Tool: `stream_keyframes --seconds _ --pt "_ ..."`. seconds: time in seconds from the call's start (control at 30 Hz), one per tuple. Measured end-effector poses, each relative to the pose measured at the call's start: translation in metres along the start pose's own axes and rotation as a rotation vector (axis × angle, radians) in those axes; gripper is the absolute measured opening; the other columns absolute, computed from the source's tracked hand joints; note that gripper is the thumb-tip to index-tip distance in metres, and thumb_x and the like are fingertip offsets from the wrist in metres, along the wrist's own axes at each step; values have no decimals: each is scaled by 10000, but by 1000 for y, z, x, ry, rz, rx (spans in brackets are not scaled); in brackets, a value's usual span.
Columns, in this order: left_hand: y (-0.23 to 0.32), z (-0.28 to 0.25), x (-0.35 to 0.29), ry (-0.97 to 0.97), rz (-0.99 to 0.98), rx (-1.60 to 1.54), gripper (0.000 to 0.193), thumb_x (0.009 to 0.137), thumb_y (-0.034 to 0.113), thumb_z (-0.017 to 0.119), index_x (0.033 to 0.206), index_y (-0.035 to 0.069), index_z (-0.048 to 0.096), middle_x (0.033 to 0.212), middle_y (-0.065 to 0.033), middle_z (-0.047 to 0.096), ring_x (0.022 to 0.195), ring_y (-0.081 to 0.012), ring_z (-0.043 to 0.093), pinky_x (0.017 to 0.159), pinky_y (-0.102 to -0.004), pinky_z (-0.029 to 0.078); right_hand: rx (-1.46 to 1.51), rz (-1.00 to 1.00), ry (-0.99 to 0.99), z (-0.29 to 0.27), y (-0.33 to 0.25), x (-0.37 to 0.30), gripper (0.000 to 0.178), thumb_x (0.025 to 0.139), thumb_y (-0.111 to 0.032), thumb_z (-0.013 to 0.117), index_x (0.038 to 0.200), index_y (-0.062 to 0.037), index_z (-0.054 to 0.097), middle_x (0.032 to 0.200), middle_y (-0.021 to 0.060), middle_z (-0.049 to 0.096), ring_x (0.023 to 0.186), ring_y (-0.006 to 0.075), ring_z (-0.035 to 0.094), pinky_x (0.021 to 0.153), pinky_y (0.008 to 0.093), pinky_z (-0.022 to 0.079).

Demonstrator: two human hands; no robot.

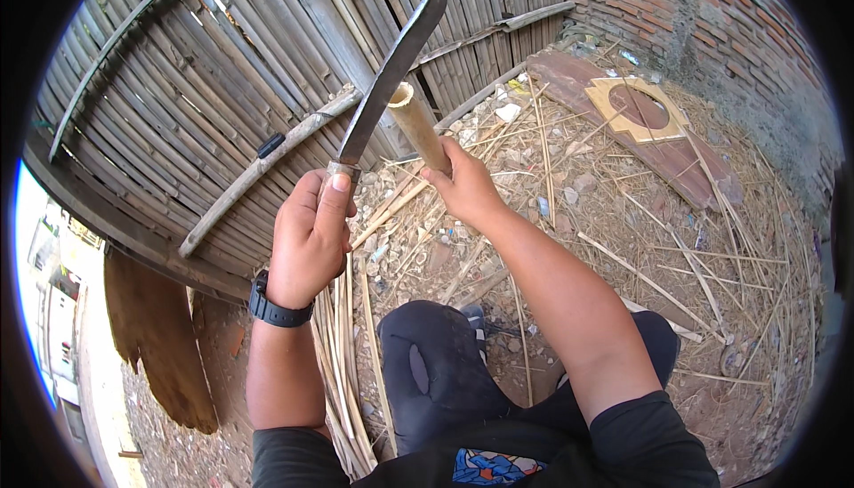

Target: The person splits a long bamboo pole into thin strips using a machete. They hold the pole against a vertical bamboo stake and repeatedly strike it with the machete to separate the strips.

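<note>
A machete with a dark, curved blade points up and to the right, its handle wrapped in my left hand. The thumb lies along the handle near the blade's base. My right hand is closed round a bamboo tube, whose hollow, pale rim faces up towards me. In this view the blade passes just left of the tube's upper end; I cannot tell whether they touch. The lower end of the tube is hidden behind my right hand.
A slatted bamboo wall stands ahead and left, a brick wall at the far right. Split bamboo strips lie beside my left leg. On the littered ground are a brown board and a yellowish cut-out panel. A weathered plank leans at left.
</note>
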State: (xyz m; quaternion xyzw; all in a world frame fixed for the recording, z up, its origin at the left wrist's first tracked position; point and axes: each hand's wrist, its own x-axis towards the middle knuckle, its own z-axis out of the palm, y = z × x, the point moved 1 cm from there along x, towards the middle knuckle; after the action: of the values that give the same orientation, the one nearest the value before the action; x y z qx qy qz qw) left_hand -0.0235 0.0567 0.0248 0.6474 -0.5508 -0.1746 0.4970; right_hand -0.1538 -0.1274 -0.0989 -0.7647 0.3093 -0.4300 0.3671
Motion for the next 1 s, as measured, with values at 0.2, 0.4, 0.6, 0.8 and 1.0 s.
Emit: stream_keyframes --seconds 0.2,0.4,0.6,0.8,1.0 --pt "3 -2 -2 27 48 111 333 1050 331 493 988 15 577 745 -17 567 547 -65 481 505 -230 397 -31 38 23 -4 -5 -2 483 913 -242 686 1311 -47 494 1071 218 681 1021 386 665 867 461 511" --pt "13 -12 3 16 118 296 376 1021 327 551 1017 -41 625 706 -95 607 657 -173 566 634 -328 472 -50 16 47 -1 0 -3 508 908 -253 694 1326 -51 488 1080 222 680 1023 381 668 865 457 519" --pt "14 -13 17 -25 78 349 379 1023 333 547 997 -37 626 674 -89 588 632 -170 549 618 -332 460 -120 32 28 -15 4 -2 586 898 -283 708 1386 -86 450 1235 240 620 1156 373 614 966 465 492" --pt "4 -24 19 -60 33 383 350 1059 367 470 928 52 545 726 26 508 513 -20 452 452 -194 371 -343 189 -342 -135 64 -41 529 904 -339 697 1330 -66 539 1334 196 575 1240 348 558 1038 445 460" --pt "19 -7 17 -25 15 303 364 1070 375 432 970 46 554 765 23 522 539 -16 447 464 -193 359 -831 672 -615 -318 274 -248 544 777 -316 785 1215 -37 622 1159 230 654 1110 376 616 964 429 481"
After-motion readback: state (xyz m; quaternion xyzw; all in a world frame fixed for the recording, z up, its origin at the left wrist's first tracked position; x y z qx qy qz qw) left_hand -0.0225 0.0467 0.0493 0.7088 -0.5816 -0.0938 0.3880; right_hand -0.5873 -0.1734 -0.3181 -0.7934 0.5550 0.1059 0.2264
